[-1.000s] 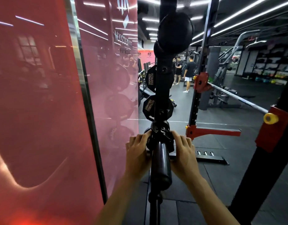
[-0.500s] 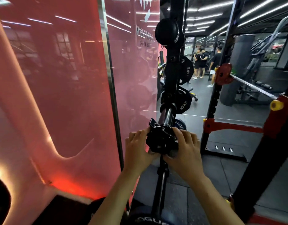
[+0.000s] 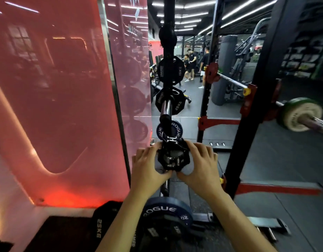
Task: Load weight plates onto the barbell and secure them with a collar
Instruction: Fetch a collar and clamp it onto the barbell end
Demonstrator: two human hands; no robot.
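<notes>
While I look down through the head camera, I see my left hand [image 3: 148, 166] and my right hand [image 3: 200, 164] both wrapped around a black clamp collar with shiny metal parts [image 3: 173, 158]; the left hand holds its left side and the right hand holds its right side, with both thumbs tucked under it; neither hand is wide open, since the fingers curl onto the collar.

The collar sits at the near end of a shiny steel bar sleeve [image 3: 165, 108] that points away from me; I cannot tell if it is on that sleeve or just off its tip; just past the collar I see a small dark blue round plate with white letters [image 3: 172, 130]; I cannot tell if it is on the sleeve or hangs on the dark rack post [image 3: 168, 33] behind it, where black plates with many flat sides [image 3: 170, 71] hang on pegs.

On the floor near my arms lies a big dark blue rubber plate with white letters [image 3: 166, 210], beside a black plate marked with a white number [image 3: 100, 228]; far to my right a green and cream plate [image 3: 300, 114] sits on a long bar in the rack, which looks already loaded.

I think the collar step is in hand and not done; I cannot see if its lever is locked; the plates on the floor may be left to load.
</notes>
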